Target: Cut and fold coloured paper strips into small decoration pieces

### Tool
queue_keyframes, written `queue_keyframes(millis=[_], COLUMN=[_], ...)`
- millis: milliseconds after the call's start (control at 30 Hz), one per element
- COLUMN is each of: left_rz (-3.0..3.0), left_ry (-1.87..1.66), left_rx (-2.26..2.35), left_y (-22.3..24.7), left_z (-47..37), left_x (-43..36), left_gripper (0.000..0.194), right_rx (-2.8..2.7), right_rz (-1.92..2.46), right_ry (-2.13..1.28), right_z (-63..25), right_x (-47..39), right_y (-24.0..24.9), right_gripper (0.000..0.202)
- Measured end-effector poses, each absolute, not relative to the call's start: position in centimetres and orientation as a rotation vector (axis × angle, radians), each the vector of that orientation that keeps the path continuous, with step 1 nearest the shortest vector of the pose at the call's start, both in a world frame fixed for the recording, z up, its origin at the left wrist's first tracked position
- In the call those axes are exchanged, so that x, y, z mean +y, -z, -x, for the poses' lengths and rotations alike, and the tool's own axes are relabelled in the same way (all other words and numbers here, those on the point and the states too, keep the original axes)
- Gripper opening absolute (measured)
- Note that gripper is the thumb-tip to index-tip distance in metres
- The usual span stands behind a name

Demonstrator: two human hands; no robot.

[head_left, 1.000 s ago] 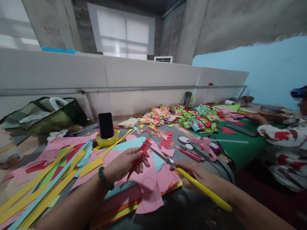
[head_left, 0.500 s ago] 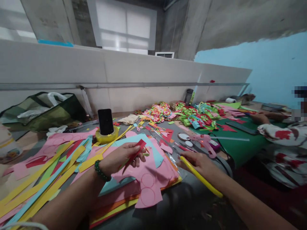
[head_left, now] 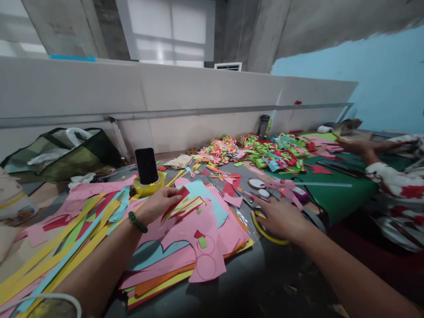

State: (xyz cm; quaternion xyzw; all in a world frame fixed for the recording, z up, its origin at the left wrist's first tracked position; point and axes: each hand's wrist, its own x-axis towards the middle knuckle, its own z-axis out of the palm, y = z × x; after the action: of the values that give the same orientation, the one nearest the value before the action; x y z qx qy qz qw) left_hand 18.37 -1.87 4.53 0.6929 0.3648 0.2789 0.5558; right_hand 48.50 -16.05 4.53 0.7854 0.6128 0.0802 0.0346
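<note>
My left hand [head_left: 162, 203], with a green bead bracelet at the wrist, pinches a red strip [head_left: 183, 192] above the pink sheets [head_left: 207, 221]. Green and red strips [head_left: 190, 205] fan out just below its fingertips; whether all are gripped I cannot tell. Small green pieces [head_left: 202, 242] lie on the pink sheet, which has drawn circles. My right hand [head_left: 278, 218] lies low over the yellow-handled scissors [head_left: 276, 240] on the grey table, fingers stretched forward. The scissors' blades are mostly hidden. Beyond those fingers are rolls of tape [head_left: 263, 193] and a pink glue gun [head_left: 286, 189].
A phone [head_left: 146, 165] stands in a yellow tape roll [head_left: 149, 184]. Long yellow and blue strips [head_left: 66, 251] lie at left. Piles of coloured cut pieces [head_left: 220, 150] are at the back. At right, a co-worker's arm [head_left: 369, 154] reaches over a green mat [head_left: 341, 190].
My right hand has lowered the yellow-handled scissors to the table and its fingers have straightened. My left hand has moved slightly left, and small red and green pieces now lie on the pink sheet.
</note>
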Motion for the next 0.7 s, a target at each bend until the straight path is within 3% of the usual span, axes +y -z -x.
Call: queue_keyframes(millis=[100, 233, 300, 433, 600, 700], left_rz=[-1.655, -1.553, -1.458, -1.359, -1.334, -1.340], left_ry=[-0.715, -0.772, -0.783, -0.793, -0.838, -0.789], left_rx=[0.837, 0.797, 0.791, 0.832, 0.923, 0.924], left_y=[-4.7, -4.1, -3.7, -3.5, -3.6, -3.7], left_z=[-18.4, -18.1, -17.8, -17.2, -16.8, -17.3], left_x=[-2.0, -1.4, -1.0, -0.2, 0.6, 0.0], left_gripper=[0.023, 0.024, 0.025, 0.030, 0.029, 0.024], right_rx=[2.229, 2.640, 2.654, 2.650, 2.723, 2.793], right_rz=[-2.251, -2.037, -2.027, -2.028, -1.917, -1.621], right_ry=[-0.284, 0.039, 0.193, 0.377, 0.678, 1.075], right_z=[-45.7, -40.7, -39.0, -38.8, -41.1, -40.8], right_x=[-14.2, -8.8, -6.1, -3.5, -4.8, -5.9], right_y=[-6.6, -6.5, -5.4, -3.8, -6.3, -8.1], right_gripper=[0.028, 0.030, 0.035, 0.016, 0.014, 0.013])
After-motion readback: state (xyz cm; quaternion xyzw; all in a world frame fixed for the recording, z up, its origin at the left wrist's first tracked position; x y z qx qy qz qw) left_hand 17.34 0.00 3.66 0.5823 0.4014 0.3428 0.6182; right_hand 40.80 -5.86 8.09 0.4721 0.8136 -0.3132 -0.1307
